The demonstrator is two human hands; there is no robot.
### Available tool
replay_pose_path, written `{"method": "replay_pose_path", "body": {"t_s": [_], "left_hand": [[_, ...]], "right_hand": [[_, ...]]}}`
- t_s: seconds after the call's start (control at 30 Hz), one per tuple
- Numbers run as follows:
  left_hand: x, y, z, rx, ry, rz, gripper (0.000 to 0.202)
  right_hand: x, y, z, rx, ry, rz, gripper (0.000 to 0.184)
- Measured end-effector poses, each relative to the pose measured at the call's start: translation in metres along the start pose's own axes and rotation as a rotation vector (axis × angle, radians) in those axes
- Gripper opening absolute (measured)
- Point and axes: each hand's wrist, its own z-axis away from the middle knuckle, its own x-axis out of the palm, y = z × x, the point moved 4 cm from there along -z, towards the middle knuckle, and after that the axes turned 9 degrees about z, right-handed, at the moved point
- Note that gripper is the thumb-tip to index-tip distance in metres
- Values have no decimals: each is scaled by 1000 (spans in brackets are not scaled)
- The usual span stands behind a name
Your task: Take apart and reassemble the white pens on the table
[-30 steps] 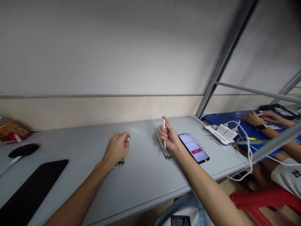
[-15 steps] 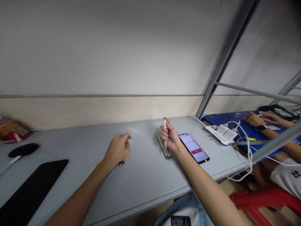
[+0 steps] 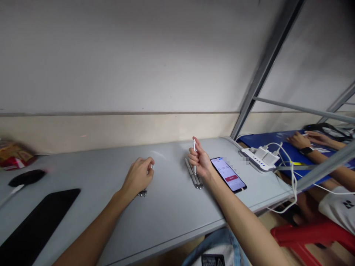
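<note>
My right hand [image 3: 200,160] is closed round a white pen [image 3: 194,146], held upright with its top sticking out above my fingers. Below it a few grey pens [image 3: 192,176] lie side by side on the grey table [image 3: 166,207]. My left hand [image 3: 138,176] rests on the table, fingers curled over a small bunch of pens [image 3: 142,192] whose tips show under my palm. A phone [image 3: 228,174] with a lit screen lies just right of my right hand.
A white power strip [image 3: 260,158] with chargers and cables sits at the table's right end. Another person's hands [image 3: 299,140] work on a blue surface at the far right. A black tablet [image 3: 36,221], a black mouse [image 3: 23,177] and a snack bag [image 3: 12,155] lie at the left. A red stool [image 3: 307,236] stands lower right.
Almost nothing differs. My left hand's fingers have curled a little tighter over the pens; my right hand holds the white pen in the same place.
</note>
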Motion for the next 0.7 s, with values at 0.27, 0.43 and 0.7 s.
{"method": "replay_pose_path", "body": {"t_s": [0.27,0.43,0.7], "left_hand": [[-2,3,0,0,-21,28,16],[-2,4,1,-6,-10,41,17],[-7,8,-1,53,47,24,15]], "right_hand": [[-1,1,-1,-1,-12,-23,28],[1,1,0,3,-5,-8,29],[0,1,0,6,-2,-9,26]]}}
